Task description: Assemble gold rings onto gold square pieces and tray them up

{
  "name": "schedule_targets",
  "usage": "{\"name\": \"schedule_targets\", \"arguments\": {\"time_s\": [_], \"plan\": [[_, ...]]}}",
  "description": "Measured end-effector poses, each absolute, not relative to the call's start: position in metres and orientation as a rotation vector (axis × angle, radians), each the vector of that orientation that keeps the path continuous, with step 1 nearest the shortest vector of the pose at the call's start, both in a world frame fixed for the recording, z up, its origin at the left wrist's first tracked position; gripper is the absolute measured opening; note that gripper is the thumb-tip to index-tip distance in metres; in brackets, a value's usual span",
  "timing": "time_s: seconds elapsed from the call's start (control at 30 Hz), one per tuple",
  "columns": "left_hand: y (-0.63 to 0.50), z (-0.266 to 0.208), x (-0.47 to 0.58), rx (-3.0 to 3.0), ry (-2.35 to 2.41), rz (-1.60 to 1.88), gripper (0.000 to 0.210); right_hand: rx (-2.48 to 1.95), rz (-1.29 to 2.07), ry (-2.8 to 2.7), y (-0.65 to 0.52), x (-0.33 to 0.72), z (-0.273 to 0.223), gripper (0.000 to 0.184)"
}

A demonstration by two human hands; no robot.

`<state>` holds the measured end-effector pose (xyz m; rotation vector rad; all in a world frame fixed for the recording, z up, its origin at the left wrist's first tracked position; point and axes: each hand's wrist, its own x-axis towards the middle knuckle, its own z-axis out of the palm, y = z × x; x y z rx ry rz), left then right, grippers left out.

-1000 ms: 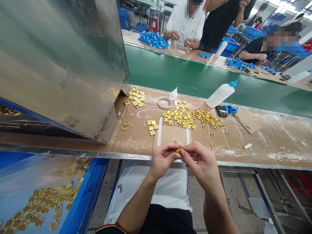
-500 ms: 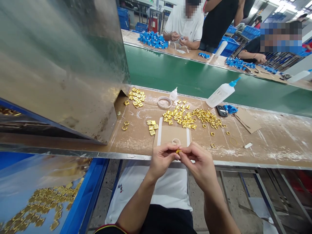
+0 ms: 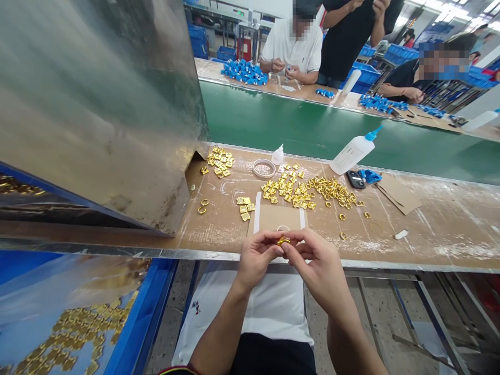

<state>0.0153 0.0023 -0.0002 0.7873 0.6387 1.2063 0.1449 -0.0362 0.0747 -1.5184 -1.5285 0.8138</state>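
Observation:
My left hand (image 3: 254, 256) and my right hand (image 3: 318, 258) meet over the near edge of the bench. Between their fingertips they pinch a small gold piece (image 3: 282, 241), whose exact shape is mostly covered by the fingers. Just beyond the hands lies a cardboard pad (image 3: 275, 216) with white tape strips along its sides. A white ring (image 3: 283, 228) on the pad is partly hidden behind my fingers. Past the pad are loose square gold pieces (image 3: 289, 191), and to their right a heap of gold rings (image 3: 334, 190). A smaller group of gold squares (image 3: 245, 208) sits left of the pad.
At the left rises a large metal panel (image 3: 97, 104), above a blue crate (image 3: 156, 291) holding gold pieces. A tape roll (image 3: 254, 167), a small dropper bottle (image 3: 277, 155) and a large white bottle (image 3: 351, 155) stand farther back. Across the green belt (image 3: 265, 112), people handle blue parts.
The gold piece has turned slightly between my fingertips and more of it shows. Both hands stay in nearly the same place. The camera view has shifted a little.

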Motion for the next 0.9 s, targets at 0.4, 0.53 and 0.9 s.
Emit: {"name": "schedule_targets", "arguments": {"time_s": [0.4,0.53,0.9], "plan": [[-0.002,0.011,0.021,0.374,0.473,0.971,0.045,-1.296,0.561,-1.748,-0.033,0.165,0.055,0.011],[-0.006,0.015,0.024,0.384,0.415,0.923,0.043,-1.270,0.532,-1.714,-0.033,0.160,0.046,0.014],[-0.012,0.009,0.030,0.588,0.512,1.025,0.042,-1.265,0.177,-1.686,-0.038,0.157,0.036,0.021]]}}
